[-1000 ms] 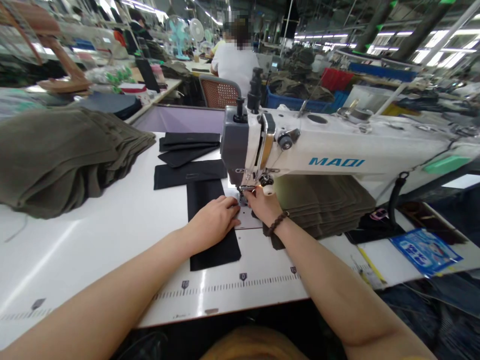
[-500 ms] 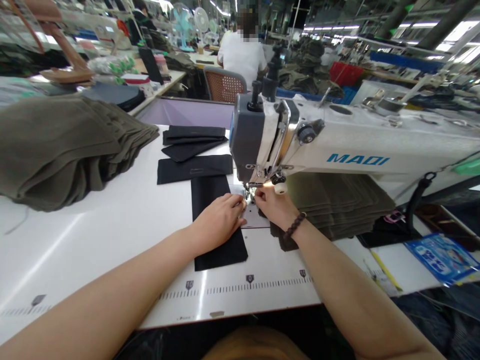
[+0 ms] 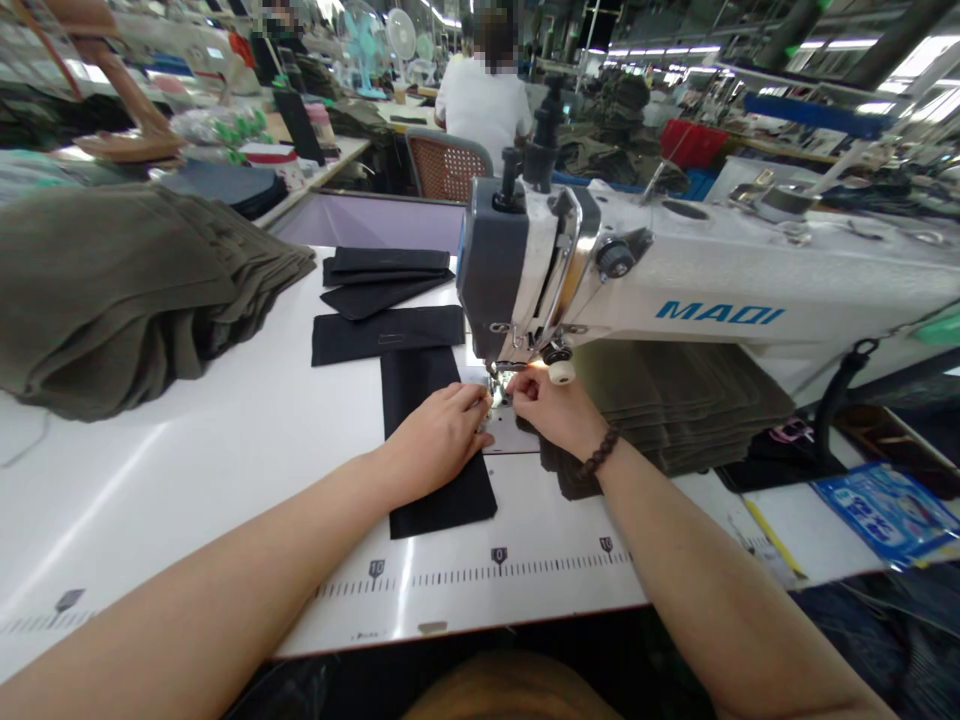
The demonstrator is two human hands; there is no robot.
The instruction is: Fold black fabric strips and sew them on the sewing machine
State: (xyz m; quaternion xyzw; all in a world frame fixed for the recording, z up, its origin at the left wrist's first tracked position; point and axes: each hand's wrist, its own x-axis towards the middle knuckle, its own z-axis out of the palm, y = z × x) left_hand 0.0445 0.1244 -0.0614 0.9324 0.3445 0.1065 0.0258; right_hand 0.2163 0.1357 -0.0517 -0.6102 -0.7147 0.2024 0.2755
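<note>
A long black fabric strip (image 3: 427, 440) lies on the white table under the needle of a white MAQI sewing machine (image 3: 675, 285). My left hand (image 3: 439, 435) rests palm down on the strip, its curled fingers pressing the cloth just left of the presser foot (image 3: 501, 385). My right hand (image 3: 551, 410), with a bead bracelet at the wrist, has its fingers pinched together at the foot; what they pinch is hidden. It lies over the edge of a stack of olive fabric pieces (image 3: 675, 405).
More black pieces (image 3: 386, 300) lie behind the strip. A big pile of olive cloth (image 3: 127, 290) fills the table's left. A blue packet (image 3: 889, 510) and a yellow pencil (image 3: 772, 540) lie right. A ruler scale (image 3: 487, 572) runs along the front edge. A person in white sits beyond.
Both hands stay at the presser foot with hardly any shift. The camera has moved slightly, so the machine head looks closer and more central than a second ago.
</note>
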